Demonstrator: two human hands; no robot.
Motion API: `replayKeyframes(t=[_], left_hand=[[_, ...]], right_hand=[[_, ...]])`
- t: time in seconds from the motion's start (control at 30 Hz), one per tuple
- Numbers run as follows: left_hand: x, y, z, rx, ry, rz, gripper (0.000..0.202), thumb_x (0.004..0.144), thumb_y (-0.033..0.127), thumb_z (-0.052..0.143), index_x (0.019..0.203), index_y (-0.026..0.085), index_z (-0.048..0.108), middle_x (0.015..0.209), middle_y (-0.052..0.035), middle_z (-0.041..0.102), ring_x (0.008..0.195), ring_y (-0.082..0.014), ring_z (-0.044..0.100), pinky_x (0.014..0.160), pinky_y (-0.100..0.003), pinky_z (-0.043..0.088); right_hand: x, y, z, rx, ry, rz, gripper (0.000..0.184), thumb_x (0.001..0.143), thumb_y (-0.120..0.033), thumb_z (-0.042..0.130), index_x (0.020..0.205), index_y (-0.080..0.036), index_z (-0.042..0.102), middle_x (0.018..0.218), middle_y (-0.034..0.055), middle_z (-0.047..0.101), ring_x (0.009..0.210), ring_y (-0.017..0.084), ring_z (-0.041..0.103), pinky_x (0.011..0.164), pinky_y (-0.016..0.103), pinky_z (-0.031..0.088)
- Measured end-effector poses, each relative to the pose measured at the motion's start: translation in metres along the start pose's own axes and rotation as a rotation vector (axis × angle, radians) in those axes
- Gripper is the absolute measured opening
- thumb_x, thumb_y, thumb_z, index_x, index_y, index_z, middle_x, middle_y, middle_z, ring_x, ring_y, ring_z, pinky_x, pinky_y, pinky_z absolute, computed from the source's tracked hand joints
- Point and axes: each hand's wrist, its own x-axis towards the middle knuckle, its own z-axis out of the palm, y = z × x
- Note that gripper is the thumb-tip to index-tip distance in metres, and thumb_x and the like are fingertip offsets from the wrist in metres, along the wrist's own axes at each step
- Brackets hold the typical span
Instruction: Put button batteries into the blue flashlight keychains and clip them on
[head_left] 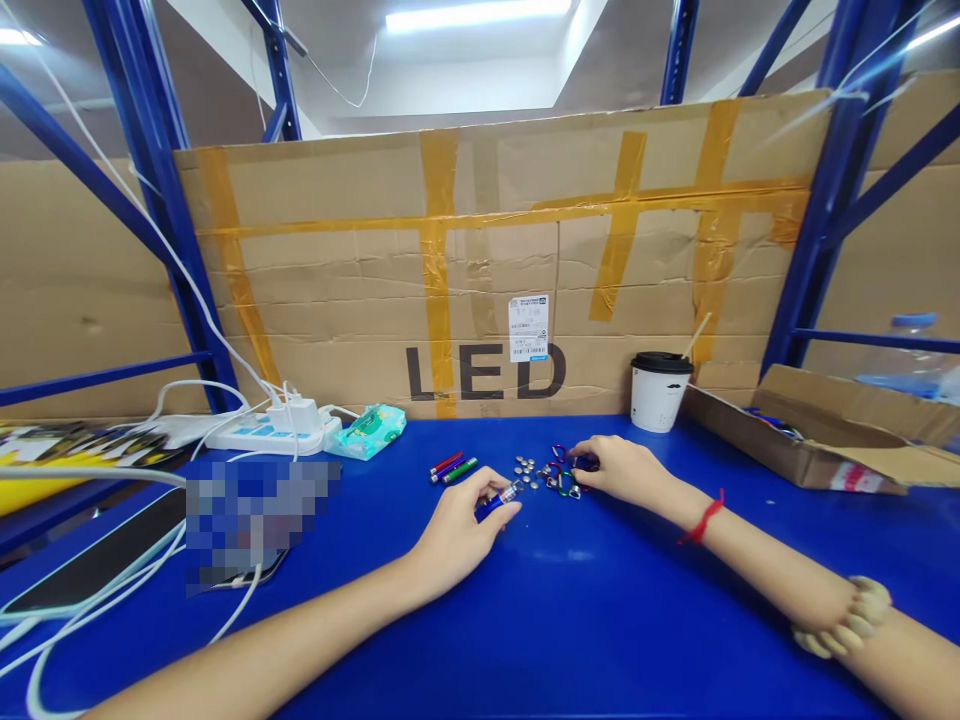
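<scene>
The left hand (pixel 459 522) pinches a blue tube (pixel 490 504); the right hand (pixel 616 465) curls at coloured clips (pixel 564 484), grip unclear. Between them, silver discs (pixel 528 467) lie loose, seemingly yet unused. Farther left rest three tubes (pixel 450 465), finished or waiting, I cannot tell.

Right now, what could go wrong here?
The left hand, holding the blue tube, might brush the loose silver discs and scatter them.
The colored clips, bunched at the right hand, could catch on each other.
The lidded cup beyond the right hand could get bumped.
</scene>
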Motion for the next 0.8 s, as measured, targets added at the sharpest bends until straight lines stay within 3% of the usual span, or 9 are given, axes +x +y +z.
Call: replayKeyframes(t=[0.3,0.53,0.7,0.8], left_hand=[[0.000,-0.001,0.000,-0.007,-0.020,-0.004,0.011,0.082,0.030,0.047,0.079,0.019,0.046,0.061,0.0040,0.051,0.060,-0.0121,0.052,0.058,-0.022,0.038],[0.000,-0.001,-0.003,0.014,-0.060,0.027,0.029,0.088,0.040,0.036,0.068,0.019,0.040,0.056,0.0039,0.048,0.056,-0.0113,0.046,0.058,-0.023,0.035],[0.001,-0.003,-0.002,-0.011,-0.058,-0.020,0.032,0.089,0.042,0.032,0.069,0.019,0.039,0.059,0.0035,0.049,0.055,-0.0106,0.045,0.059,-0.023,0.036],[0.000,-0.002,-0.001,-0.013,-0.057,-0.047,0.033,0.090,0.042,0.030,0.069,0.019,0.039,0.060,0.0036,0.049,0.055,-0.0105,0.044,0.059,-0.023,0.036]], right_hand=[[0.004,0.004,0.003,0.040,0.023,-0.004,0.037,0.067,-0.013,0.057,0.103,-0.016,0.066,0.094,0.0064,0.069,0.086,0.020,0.063,0.069,0.023,0.047],[0.001,0.005,-0.001,0.034,0.108,-0.031,0.028,0.074,-0.010,0.052,0.096,-0.019,0.068,0.087,0.0038,0.070,0.082,0.020,0.064,0.063,0.025,0.047],[-0.007,-0.013,-0.005,0.139,0.293,-0.209,0.024,0.084,-0.022,0.050,0.101,-0.021,0.067,0.095,0.0034,0.070,0.085,0.021,0.065,0.071,0.029,0.049],[-0.015,-0.031,-0.005,0.239,0.324,-0.358,0.024,0.086,-0.027,0.049,0.103,-0.022,0.066,0.091,0.0021,0.071,0.078,0.018,0.066,0.068,0.027,0.049]])
